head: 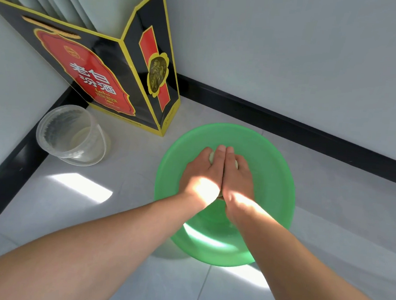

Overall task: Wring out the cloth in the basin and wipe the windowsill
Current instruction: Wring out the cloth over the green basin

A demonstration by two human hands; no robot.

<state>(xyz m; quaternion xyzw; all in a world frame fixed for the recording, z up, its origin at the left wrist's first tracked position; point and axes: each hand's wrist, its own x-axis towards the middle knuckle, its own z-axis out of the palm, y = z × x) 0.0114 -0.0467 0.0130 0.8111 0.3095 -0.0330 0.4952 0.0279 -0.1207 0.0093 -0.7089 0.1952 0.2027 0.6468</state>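
A green plastic basin (273, 179) stands on the pale tiled floor. Over its middle, my left hand (202, 174) and my right hand (238, 179) are pressed side by side, both closed around a pale cloth (211, 157). Only small light bits of the cloth show past the fingers, at the far left and far right of the hands. The rest of it is hidden under my palms. The windowsill is not in view.
A clear plastic bucket (72, 135) stands left of the basin by the black skirting board (289, 124). A tall black, red and yellow gift bag (108, 71) leans in the corner behind it. Grey walls meet there.
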